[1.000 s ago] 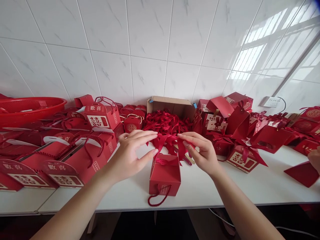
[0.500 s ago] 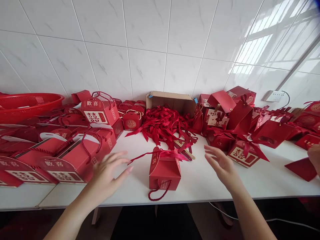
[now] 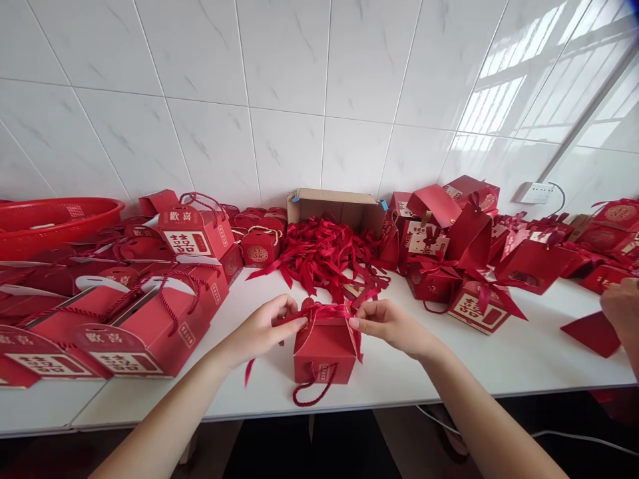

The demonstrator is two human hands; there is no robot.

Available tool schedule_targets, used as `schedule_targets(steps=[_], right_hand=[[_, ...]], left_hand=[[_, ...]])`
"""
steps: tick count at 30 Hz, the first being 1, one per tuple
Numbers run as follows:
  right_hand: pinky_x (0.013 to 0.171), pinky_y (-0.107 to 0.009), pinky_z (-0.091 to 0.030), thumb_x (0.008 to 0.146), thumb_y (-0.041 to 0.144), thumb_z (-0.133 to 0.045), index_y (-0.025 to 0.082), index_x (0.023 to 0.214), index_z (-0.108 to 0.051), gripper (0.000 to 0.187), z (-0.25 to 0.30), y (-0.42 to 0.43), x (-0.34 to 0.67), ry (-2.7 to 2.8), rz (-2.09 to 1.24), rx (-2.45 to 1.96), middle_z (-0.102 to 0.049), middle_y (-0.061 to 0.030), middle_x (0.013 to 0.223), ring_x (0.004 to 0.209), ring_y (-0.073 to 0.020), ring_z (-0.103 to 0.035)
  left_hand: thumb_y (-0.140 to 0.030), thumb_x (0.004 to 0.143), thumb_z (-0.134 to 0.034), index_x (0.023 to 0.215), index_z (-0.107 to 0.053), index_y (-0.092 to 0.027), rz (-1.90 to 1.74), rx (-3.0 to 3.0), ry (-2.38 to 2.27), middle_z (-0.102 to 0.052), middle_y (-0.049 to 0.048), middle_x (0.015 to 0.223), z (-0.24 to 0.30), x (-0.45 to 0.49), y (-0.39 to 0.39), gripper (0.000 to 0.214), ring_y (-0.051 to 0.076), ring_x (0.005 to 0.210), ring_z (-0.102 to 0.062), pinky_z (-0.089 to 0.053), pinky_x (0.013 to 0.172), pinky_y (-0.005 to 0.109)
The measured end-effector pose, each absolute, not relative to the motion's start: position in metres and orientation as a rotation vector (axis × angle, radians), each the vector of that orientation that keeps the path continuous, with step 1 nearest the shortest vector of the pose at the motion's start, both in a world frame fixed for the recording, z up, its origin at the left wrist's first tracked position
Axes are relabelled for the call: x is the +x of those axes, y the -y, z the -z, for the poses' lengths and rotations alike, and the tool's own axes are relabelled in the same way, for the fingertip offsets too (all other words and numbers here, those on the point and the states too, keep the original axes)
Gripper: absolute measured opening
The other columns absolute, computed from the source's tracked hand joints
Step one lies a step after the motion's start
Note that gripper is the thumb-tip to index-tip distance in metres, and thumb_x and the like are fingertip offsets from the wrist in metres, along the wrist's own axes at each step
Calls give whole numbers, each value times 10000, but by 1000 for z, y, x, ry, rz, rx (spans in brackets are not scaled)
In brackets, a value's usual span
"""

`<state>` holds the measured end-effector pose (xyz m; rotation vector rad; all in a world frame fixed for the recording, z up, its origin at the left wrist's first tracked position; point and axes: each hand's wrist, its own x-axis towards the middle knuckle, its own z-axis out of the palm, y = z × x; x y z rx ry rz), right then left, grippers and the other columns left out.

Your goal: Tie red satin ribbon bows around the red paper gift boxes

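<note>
Box (image 3: 322, 342), red card, is standing on the tabletop (image 3: 409, 376), with a carton (image 3: 344, 197) sitting behind it. Ribbon (image 3: 327, 311) is lying across the box's top. Left hand (image 3: 262, 329), fingers curled, is pinching ribbon at the box's left; right hand (image 3: 394, 326), thumb nearly meeting fingers, is seemingly doing likewise at its right. Box is presumably behaving as light, stiff yet crushable, its lower sides offering the safest hold; ribbon as soft, slippery. Against half a second ago, hands are no longer hovering spread, clear of the box.

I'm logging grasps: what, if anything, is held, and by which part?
The left hand pinches a ribbon by its left stretch, beside the box; whether the right hand holds anything is unclear.
</note>
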<state>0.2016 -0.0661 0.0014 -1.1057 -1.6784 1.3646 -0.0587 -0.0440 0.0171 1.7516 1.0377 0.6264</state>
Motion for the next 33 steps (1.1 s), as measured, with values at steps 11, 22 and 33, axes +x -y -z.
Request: schedule_targets(steps=[11, 22, 33], right_hand=[[445, -178, -235, 707, 352, -791, 204, 758, -412, 411, -13, 61, 202, 1328, -1673, -853, -428, 107, 523, 431, -44, -325], [419, -189, -154, 761, 391, -732, 173, 887, -548, 312, -14, 65, 195, 1491, -1454, -1098, -491, 42, 692, 514, -48, -300], [432, -207, -169, 806, 499, -651, 198, 815, -492, 340, 3, 65, 210, 1609, -1167, -1262, -310, 107, 494, 463, -69, -235]], left_hand=[[-590, 793, -576, 612, -373, -192, -727, 1517, -992, -293, -68, 565, -28, -55, 37, 482, 69, 475, -207, -156, 448, 216], [-466, 707, -726, 819, -550, -196, -820, 1667, -1117, -606, 15, 834, -23, -41, 44, 341, 196, 808, -582, -456, 697, 287], [-559, 826, -523, 607, -289, -207, -917, 1618, -1193, -245, -69, 572, -7, -65, 31, 476, 98, 511, -219, -198, 471, 224]])
